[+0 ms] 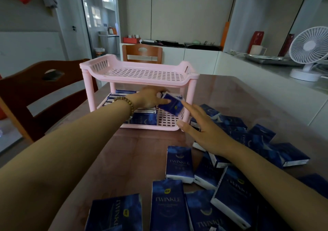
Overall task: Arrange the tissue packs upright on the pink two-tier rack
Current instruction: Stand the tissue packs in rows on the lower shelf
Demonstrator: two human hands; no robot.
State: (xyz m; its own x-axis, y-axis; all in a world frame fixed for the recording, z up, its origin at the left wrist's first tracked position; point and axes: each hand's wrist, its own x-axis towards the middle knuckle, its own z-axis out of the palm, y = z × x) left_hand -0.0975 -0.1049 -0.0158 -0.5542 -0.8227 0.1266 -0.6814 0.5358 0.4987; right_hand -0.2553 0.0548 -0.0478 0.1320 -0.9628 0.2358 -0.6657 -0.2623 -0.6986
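Note:
The pink two-tier rack [192,95] stands mid-table; its top tier holds nothing. Several dark blue tissue packs [145,118] stand upright on the left part of the lower tier. My left hand [150,99], with a bead bracelet on the wrist, reaches into the lower tier and grips one tilted blue tissue pack [173,104] above the bare right part of that tier. My right hand [200,127] hovers open, fingers spread, just in front of the rack's right front leg, touching nothing I can make out. Several loose tissue packs [179,163] lie flat on the table near me.
The brown table [138,152] carries more scattered packs [262,133] to the right of the rack. Wooden chairs [40,87] stand at the left and behind the rack. A white fan [308,53] sits on the counter at the right.

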